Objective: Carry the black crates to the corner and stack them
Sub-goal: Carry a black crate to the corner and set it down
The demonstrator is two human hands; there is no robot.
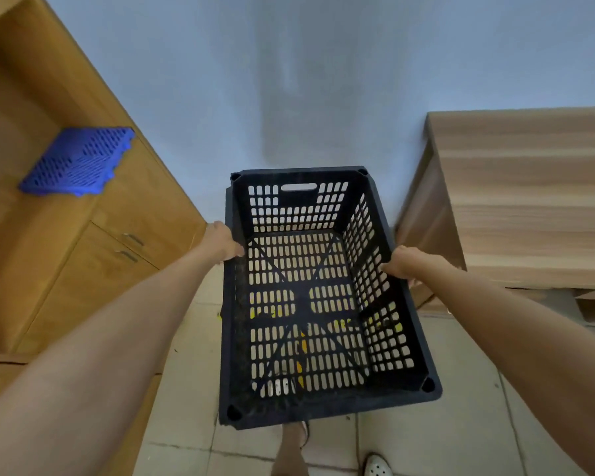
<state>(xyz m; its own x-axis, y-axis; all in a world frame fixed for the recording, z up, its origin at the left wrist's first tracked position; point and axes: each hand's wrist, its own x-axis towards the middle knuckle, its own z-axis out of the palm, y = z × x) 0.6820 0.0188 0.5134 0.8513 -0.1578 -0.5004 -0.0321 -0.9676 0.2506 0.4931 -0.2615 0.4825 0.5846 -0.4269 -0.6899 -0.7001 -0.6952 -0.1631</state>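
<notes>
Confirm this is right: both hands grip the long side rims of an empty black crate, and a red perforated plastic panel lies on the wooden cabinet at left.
One detail is wrong: the perforated plastic panel is blue, not red, as the head view shows. The rest holds: the left hand and right hand grip the long side rims of the empty black crate, and the panel lies on the wooden cabinet at left.

The black crate [310, 293] looks like matt, dusty perforated plastic, the blue panel [78, 162] glossier plastic, the cabinet [110, 214] smooth yellowish wood veneer, the table [529, 201] pale grained laminate, the floor [426, 441] dull tile
</notes>
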